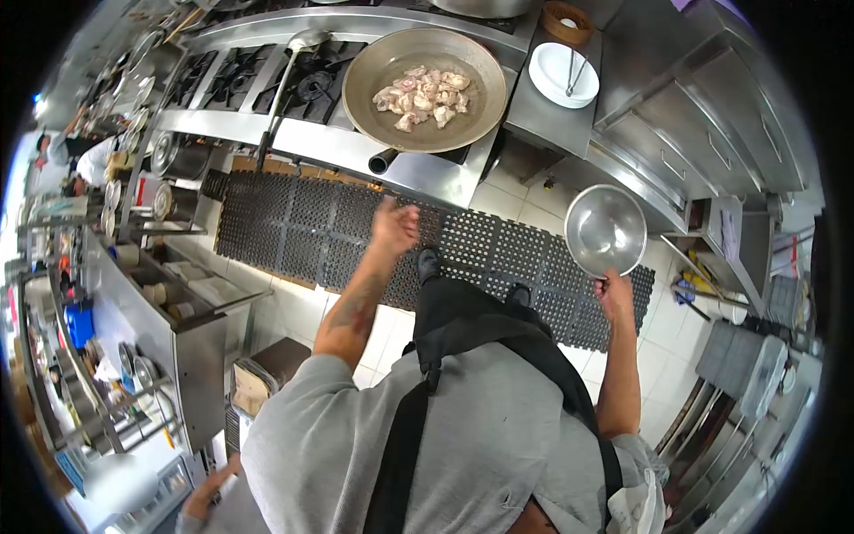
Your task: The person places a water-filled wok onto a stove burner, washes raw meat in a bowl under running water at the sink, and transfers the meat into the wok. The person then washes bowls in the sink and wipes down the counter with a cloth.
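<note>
My right hand [614, 295] grips the rim of a shiny metal bowl [607, 233], which is tilted so its inside faces me. The bowl holds nothing that I can see. In front of the stove, my left hand [397, 229] hangs in the air with fingers loosely bent and apart, holding nothing. It is nearest to the handle [382, 161] of a large wok [360, 93] on the stove. Pale chunks of raw-looking meat [427, 96] lie in the wok's middle.
A long-handled ladle [281, 93] lies across the burners [316, 84] left of the wok. White plates [550, 78] with tongs [572, 76] stand on the right counter. Black rubber mats [307, 222] cover the floor. Another person's hand [212, 488] shows at lower left.
</note>
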The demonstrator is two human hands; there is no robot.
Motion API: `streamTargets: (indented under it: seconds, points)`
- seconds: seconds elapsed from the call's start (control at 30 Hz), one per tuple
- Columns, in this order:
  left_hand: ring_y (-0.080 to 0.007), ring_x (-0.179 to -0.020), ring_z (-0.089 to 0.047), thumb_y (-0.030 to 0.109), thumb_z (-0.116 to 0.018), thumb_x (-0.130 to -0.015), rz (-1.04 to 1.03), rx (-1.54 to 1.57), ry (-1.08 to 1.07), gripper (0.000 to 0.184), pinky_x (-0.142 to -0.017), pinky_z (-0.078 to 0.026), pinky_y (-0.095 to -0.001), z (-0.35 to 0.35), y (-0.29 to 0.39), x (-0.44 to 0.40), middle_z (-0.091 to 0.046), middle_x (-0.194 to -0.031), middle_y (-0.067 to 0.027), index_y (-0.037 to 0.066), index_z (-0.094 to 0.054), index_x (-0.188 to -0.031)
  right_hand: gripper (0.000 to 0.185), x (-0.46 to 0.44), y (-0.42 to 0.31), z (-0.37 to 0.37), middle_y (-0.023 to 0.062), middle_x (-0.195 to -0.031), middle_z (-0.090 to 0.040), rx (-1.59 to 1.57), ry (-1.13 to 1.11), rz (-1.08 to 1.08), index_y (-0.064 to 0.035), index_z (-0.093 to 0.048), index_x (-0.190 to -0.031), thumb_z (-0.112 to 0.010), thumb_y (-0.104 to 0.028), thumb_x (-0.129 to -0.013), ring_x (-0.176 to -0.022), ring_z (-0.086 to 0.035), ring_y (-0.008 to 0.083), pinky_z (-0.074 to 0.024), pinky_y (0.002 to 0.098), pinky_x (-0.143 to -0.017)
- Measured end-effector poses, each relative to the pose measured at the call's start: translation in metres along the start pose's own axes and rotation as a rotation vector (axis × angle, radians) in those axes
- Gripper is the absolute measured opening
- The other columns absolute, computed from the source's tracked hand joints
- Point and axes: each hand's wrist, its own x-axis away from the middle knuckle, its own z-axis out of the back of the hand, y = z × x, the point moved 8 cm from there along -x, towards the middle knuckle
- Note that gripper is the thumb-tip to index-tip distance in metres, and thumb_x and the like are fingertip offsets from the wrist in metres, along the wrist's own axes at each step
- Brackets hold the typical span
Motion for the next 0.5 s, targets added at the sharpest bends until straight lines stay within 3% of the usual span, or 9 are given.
streamTargets:
  seconds: [0.1,0.13,0.17,0.27,0.33,0.4,0.43,0.47,0.5]
  points:
    - [-0.0126,-0.047,-0.039,0.035,-0.051,-0.093,-0.064,0.078,0.084,0.035,-0.046,-0.033,-0.0228,-0.063,0.076,0.051,-0.059,-0.071,-0.0073,0.000,-0.057,-0.095,0.018,0.022,-0.051,-0.065,0.0077,-0.076,-0.055,0.044,-0.069,0.085,0.0011,-0.052,-0.099,-0.052,-0.013,-0.088,-0.054,-0.048,0.0137,-0.0373,0.0279,-0.044]
    - [-0.0123,-0.047,-0.038,0.033,-0.050,-0.093,0.029,0.135,-0.061,0.034,-0.045,-0.033,-0.0230,-0.085,0.088,0.041,-0.056,-0.069,-0.0059,-0.001,-0.055,-0.096,0.021,0.018,-0.066,-0.088,0.0070,-0.079,-0.054,0.068,-0.105,0.103,0.0010,-0.052,-0.103,-0.052,-0.014,-0.088,-0.055,-0.048,0.0137,-0.0360,0.0282,-0.045]
    - [-0.0120,-0.047,-0.036,0.031,-0.049,-0.094,0.121,0.193,-0.205,0.033,-0.045,-0.033,-0.0232,-0.100,0.095,0.036,-0.054,-0.068,-0.0046,-0.002,-0.054,-0.097,0.020,0.011,-0.084,-0.114,0.0075,-0.079,-0.055,0.120,-0.174,0.133,0.0013,-0.052,-0.103,-0.052,-0.013,-0.089,-0.055,-0.048,0.0141,-0.0359,0.0282,-0.045]
    - [-0.0107,-0.046,-0.034,0.027,-0.048,-0.093,0.260,0.312,-0.269,0.027,-0.044,-0.031,-0.0229,-0.106,0.075,0.027,-0.046,-0.062,-0.0018,0.001,-0.048,-0.087,0.019,-0.022,-0.119,-0.188,0.0092,-0.080,-0.059,0.264,-0.258,0.188,0.0007,-0.052,-0.104,-0.049,-0.013,-0.091,-0.055,-0.050,0.0146,-0.0355,0.0287,-0.045]
    - [-0.0092,-0.044,-0.030,0.023,-0.047,-0.093,0.172,0.239,-0.261,0.023,-0.043,-0.028,-0.0244,-0.108,0.073,0.035,-0.041,-0.060,-0.0006,0.003,-0.043,-0.081,0.018,-0.025,-0.150,-0.249,0.0084,-0.074,-0.060,0.376,-0.155,0.258,-0.0006,-0.056,-0.100,-0.048,-0.014,-0.091,-0.053,-0.050,0.0152,-0.0358,0.0302,-0.046]
    - [-0.0090,-0.043,-0.030,0.022,-0.047,-0.092,0.252,0.315,-0.332,0.023,-0.043,-0.028,-0.0244,-0.103,0.085,0.012,-0.042,-0.060,-0.0006,0.003,-0.043,-0.081,0.026,-0.077,-0.160,-0.301,0.0067,-0.061,-0.059,0.760,-0.261,0.378,0.0011,-0.057,-0.107,-0.050,-0.018,-0.091,-0.050,-0.053,0.0159,-0.0411,0.0284,-0.048]
    - [-0.0089,-0.043,-0.032,0.023,-0.047,-0.092,0.180,0.259,-0.327,0.023,-0.043,-0.029,-0.0249,-0.107,0.095,0.016,-0.044,-0.061,-0.0014,0.001,-0.045,-0.083,0.031,-0.112,-0.161,-0.328,0.0070,-0.068,-0.062,1.045,-0.225,0.418,0.0009,-0.052,-0.111,-0.051,-0.024,-0.093,-0.052,-0.057,0.0140,-0.0409,0.0282,-0.044]
    - [-0.0089,-0.043,-0.032,0.023,-0.047,-0.092,0.178,0.259,-0.341,0.023,-0.043,-0.029,-0.0249,-0.113,0.100,0.016,-0.044,-0.061,-0.0014,0.001,-0.045,-0.083,0.039,-0.100,-0.174,-0.354,0.0136,-0.076,-0.066,0.870,-0.074,0.517,0.0030,-0.047,-0.117,-0.052,-0.025,-0.091,-0.064,-0.066,0.0261,-0.0507,0.0365,-0.056]
    - [-0.0091,-0.043,-0.032,0.024,-0.048,-0.092,0.175,0.224,-0.325,0.025,-0.044,-0.030,-0.0254,-0.111,0.099,0.020,-0.046,-0.062,-0.0023,0.000,-0.046,-0.086,0.043,-0.114,-0.185,-0.381,0.0178,-0.081,-0.067,1.057,-0.017,0.643,0.0028,-0.044,-0.121,-0.053,-0.025,-0.091,-0.071,-0.067,0.0329,-0.0524,0.0408,-0.064]
